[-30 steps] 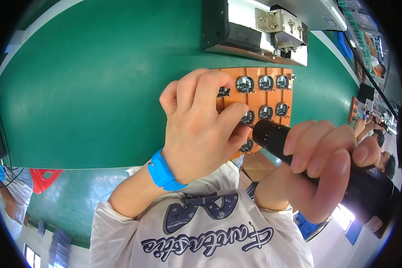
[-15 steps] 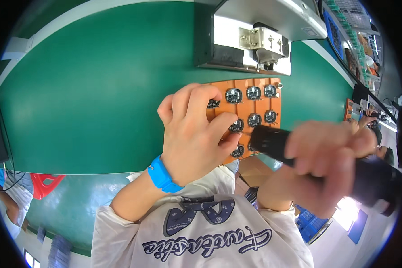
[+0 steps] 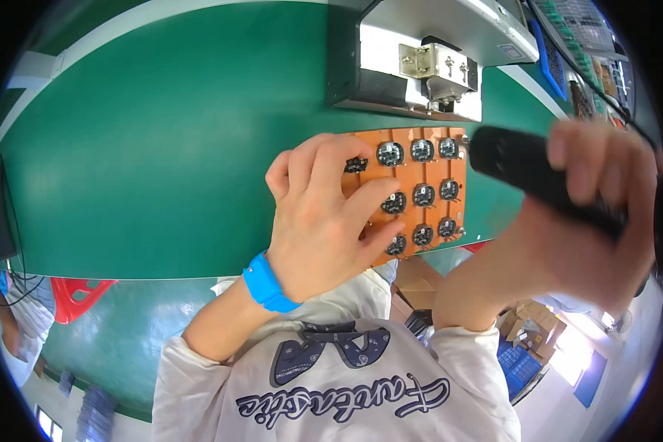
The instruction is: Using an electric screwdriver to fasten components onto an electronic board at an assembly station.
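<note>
An orange tray (image 3: 407, 176) lies on the green table, carrying rows of small round circuit boards (image 3: 423, 195) with short wires. My left hand (image 3: 320, 199), with a blue band at the wrist, lies over the tray's left side. Its thumb and a finger are bent down on either side of a round board in the middle row, and another finger touches the top left board; the remaining fingertips are hidden. My right hand (image 3: 589, 214), blurred, is wrapped round a black electric screwdriver (image 3: 519, 158). The tool's tip points at the tray's upper right corner.
Behind the tray stands a grey metal machine (image 3: 449, 33) with a silver bracket block (image 3: 446, 70). A red stool (image 3: 81, 296) is beyond the table's near edge at left. Cardboard boxes (image 3: 534, 328) and a blue crate (image 3: 519, 365) are low at right.
My right hand has carried the screwdriver up and to the right, from the tray's lower middle boards to its upper right corner. The left hand has stayed almost in place.
</note>
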Action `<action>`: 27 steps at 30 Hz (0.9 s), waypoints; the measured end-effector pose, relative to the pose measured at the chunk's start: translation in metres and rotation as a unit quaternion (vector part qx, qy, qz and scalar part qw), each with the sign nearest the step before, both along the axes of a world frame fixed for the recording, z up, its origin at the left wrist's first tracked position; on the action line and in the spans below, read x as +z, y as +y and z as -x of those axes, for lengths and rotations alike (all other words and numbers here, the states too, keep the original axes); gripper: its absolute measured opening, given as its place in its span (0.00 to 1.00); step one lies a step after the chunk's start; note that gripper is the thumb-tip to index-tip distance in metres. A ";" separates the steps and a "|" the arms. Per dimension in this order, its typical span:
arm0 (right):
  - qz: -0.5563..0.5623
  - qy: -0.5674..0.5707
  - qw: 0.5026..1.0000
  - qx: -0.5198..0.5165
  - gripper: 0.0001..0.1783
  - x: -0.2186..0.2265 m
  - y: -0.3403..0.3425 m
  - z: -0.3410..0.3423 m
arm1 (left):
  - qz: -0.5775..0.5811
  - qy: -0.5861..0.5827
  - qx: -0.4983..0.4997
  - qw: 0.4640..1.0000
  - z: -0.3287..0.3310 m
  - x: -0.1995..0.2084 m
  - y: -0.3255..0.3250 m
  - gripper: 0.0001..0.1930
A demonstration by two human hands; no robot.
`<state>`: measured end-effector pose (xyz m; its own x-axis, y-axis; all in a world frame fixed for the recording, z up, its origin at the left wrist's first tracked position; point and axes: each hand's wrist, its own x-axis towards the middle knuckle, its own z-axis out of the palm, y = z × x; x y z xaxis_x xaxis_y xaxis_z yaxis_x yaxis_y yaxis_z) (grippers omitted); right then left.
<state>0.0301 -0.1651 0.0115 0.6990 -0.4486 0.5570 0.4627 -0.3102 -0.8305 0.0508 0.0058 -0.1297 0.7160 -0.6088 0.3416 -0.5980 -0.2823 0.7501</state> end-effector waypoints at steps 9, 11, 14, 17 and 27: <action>0.147 -0.116 0.980 -0.070 0.11 -0.032 -0.052 -0.059 | 0.051 -0.006 0.011 0.999 -0.001 0.003 0.000 0.23; 0.216 -0.153 0.953 -0.148 0.17 -0.032 -0.051 -0.061 | 0.059 -0.007 0.008 0.998 0.001 0.006 0.002 0.23; 0.242 -0.016 0.969 0.035 0.22 -0.018 -0.058 -0.044 | 0.070 0.000 -0.004 0.998 0.004 0.006 0.006 0.23; 0.119 0.010 0.993 0.021 0.19 -0.007 -0.035 -0.004 | 0.065 0.023 -0.015 0.997 0.004 0.008 0.012 0.24; -0.033 0.042 0.998 0.025 0.17 -0.024 0.028 0.089 | -0.047 -0.012 -0.075 0.996 0.033 0.009 0.017 0.25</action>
<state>-0.0590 -0.1370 -0.0121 0.7648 -0.4451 0.4658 0.4038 -0.2322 -0.8849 0.0174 0.0233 -0.1208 0.6072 -0.7382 0.2938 -0.6559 -0.2571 0.7097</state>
